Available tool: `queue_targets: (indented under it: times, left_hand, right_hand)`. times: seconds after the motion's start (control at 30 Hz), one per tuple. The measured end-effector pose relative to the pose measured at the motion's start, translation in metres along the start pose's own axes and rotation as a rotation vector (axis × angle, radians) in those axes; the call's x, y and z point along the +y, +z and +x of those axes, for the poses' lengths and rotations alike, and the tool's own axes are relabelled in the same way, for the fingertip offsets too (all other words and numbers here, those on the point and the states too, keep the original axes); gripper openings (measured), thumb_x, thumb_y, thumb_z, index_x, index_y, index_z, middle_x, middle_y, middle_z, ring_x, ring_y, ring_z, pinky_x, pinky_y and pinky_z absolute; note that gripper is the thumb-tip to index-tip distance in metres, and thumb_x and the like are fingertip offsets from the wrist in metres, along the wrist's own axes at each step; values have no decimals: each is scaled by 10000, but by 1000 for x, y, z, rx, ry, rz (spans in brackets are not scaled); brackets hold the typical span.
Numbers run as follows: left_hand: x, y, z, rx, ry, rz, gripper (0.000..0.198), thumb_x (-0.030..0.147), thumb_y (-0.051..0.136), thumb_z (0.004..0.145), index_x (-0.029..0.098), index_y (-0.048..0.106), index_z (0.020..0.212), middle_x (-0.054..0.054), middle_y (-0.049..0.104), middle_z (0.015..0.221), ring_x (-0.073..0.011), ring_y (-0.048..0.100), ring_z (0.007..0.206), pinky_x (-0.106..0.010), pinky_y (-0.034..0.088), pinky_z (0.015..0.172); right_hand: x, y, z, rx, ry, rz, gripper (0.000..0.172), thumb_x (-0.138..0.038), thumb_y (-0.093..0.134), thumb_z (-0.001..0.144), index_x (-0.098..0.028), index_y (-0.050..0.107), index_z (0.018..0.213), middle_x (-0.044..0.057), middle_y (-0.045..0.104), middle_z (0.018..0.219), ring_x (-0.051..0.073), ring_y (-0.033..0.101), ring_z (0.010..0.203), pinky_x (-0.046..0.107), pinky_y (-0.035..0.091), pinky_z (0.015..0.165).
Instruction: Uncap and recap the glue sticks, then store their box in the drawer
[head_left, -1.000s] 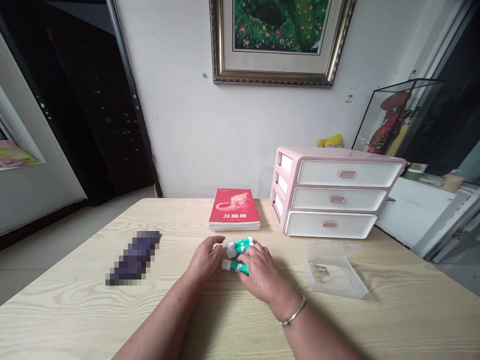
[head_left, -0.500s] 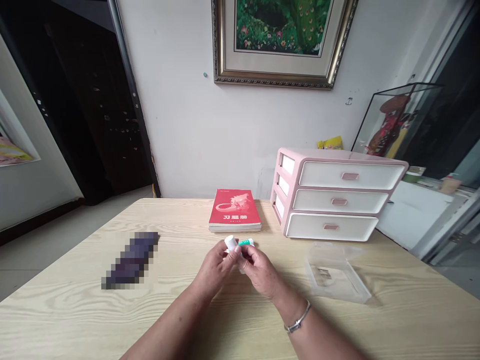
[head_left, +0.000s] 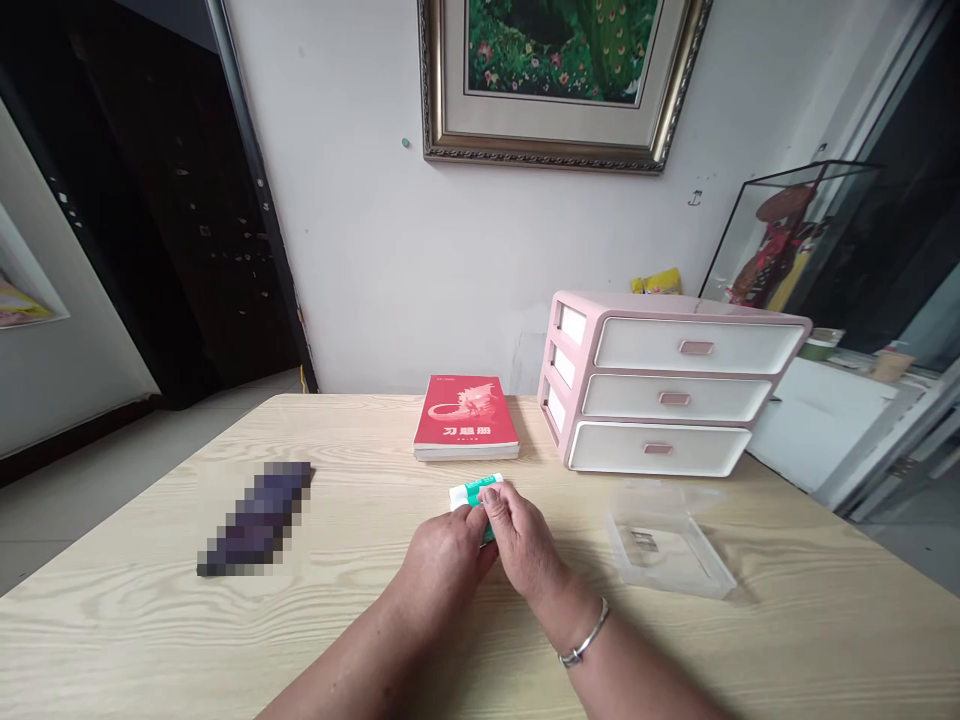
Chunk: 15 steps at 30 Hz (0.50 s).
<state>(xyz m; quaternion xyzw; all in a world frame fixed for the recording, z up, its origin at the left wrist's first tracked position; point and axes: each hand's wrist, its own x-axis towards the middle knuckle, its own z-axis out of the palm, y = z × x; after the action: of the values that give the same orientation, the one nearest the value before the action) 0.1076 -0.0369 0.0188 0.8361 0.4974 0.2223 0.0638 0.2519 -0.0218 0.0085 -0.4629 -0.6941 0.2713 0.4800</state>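
My left hand (head_left: 444, 552) and my right hand (head_left: 526, 540) meet over the middle of the table, both with fingers closed around a small white-and-green glue stick (head_left: 488, 533). Only a bit of its green side shows between the fingers; the rest is covered. Just past my fingertips lies another white-and-green glue stick (head_left: 475, 489), on its side, its ends pointing left and right. Beyond it is a thick red book (head_left: 466, 415).
An open clear plastic box (head_left: 675, 560) sits right of my hands. Behind it stands a pink-and-white drawer unit (head_left: 667, 395). On the left lies a dark, pixelated flat object (head_left: 255, 518). The wooden table (head_left: 360, 640) reaches the wall at the back.
The white-capped stick that stood up from my left fingers has been lowered and is now mostly hidden between my hands. My left hand has turned over, its back more upward.
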Motion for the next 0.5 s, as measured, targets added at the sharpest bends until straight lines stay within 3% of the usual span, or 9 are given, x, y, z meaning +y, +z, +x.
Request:
queue_targets:
  times: [0.13, 0.33, 0.43, 0.5]
  left_hand:
    - [7, -4, -2, -95, -74, -70, 221, 335, 537, 875, 214, 602, 1048, -78, 726, 915, -250, 677, 781, -273, 392, 623]
    - [3, -17, -5, -304, -193, -482, 135, 335, 569, 796, 205, 585, 830, 13, 609, 697, -135, 503, 587, -232, 312, 533]
    - [-9, -25, -9, -400, -266, -689, 208, 390, 611, 767, 193, 546, 781, 58, 465, 603, -94, 373, 516, -224, 288, 509]
    - [-19, -30, -8, -360, -328, -763, 267, 454, 576, 799, 194, 548, 851, 74, 399, 588, -90, 325, 492, -224, 266, 487]
  right_hand:
    - [0, 4, 0, 29, 15, -126, 236, -254, 385, 953, -228, 617, 919, 17, 655, 763, 166, 584, 708, 261, 425, 659]
    - [5, 2, 1, 2, 9, -46, 311, -166, 375, 861, -222, 667, 950, -15, 612, 667, 136, 510, 563, 245, 393, 571]
    - [15, -17, 10, 159, 60, 18, 301, -197, 374, 849, -206, 664, 931, -41, 513, 558, 134, 434, 493, 241, 340, 496]
    - [23, -29, 18, 338, 136, -1, 292, -231, 365, 857, -200, 649, 921, -57, 439, 497, 143, 401, 464, 249, 309, 469]
